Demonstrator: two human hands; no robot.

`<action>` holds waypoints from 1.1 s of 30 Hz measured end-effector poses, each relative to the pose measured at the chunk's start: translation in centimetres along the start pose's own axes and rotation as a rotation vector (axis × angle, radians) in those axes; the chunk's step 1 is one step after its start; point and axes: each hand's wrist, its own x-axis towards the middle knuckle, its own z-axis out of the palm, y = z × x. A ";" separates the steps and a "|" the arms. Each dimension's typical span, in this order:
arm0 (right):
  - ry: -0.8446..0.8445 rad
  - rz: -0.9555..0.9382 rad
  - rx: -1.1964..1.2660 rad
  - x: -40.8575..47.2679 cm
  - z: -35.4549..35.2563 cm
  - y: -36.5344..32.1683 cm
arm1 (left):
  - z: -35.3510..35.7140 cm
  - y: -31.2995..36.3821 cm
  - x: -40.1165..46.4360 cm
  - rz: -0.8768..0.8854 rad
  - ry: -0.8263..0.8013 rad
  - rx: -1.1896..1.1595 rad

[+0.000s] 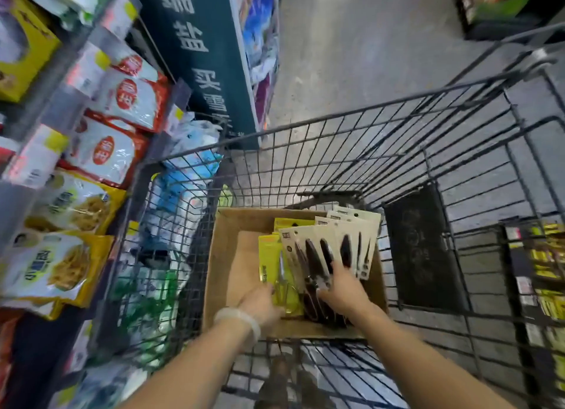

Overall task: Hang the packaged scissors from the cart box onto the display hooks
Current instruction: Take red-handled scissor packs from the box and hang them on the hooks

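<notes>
Far left: shelf w/ snack bags (73,201) packed tight along the aisle edge, just beside the cart (336,124). No display hooks in view, so the hang target can't be placed from here.

Inside the cart, the cardboard box (232,256) sits low against the wire floor. Left hand (260,304), pale bangle (237,317) at the wrist, reaches into the box and rests on the yellow-carded scissors (270,265). Its fingers are mostly hidden under the palm, so can't tell if they're curled round the pkg or just lying on it.

Next over, the fanned stack of cream-carded scissors (330,243) leans toward the box's right wall, cards overlapping. Right hand (339,289) lies on the lower part of that fan, fingers spread across several cards, thumb down by the dark handles; looks more like pressing than pinching, though blur hides the tips.

Risks, prob:
- Spread fingers on overlapped cards → lifts 2–3 pkgs at once, extras slide off back into box or thru cart wire.
- Fan is loose; pulling one from underneath could topple the rest flat, hang-holes buried.
- Both hands deep in box + motion blur → grip may be shallow, card bends or slips.
- Cart close to shelf; swinging a pkg out leftward could knock the bags.
</notes>
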 end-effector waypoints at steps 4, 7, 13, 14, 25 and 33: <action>-0.021 0.093 0.045 2.4 1.3 1.1 | 0.7 0.7 2.8 -0.025 -0.059 0.001; 0.006 0.094 0.041 3.3 1.4 1.7 | 0.9 1.1 3.7 -0.036 -0.069 -0.006; 0.020 0.015 0.263 1.9 -0.3 1.8 | -0.6 1.3 3.9 -0.041 -0.077 -0.068; 0.013 -0.015 0.287 1.7 -0.9 1.6 | -1.0 1.3 3.8 -0.025 -0.057 -0.123; 0.230 0.107 0.421 2.5 -0.3 0.1 | -2.9 0.1 4.0 -0.096 0.031 -0.792; 0.132 0.221 0.068 4.1 2.8 3.2 | -2.5 -3.8 5.2 -0.172 0.113 -0.864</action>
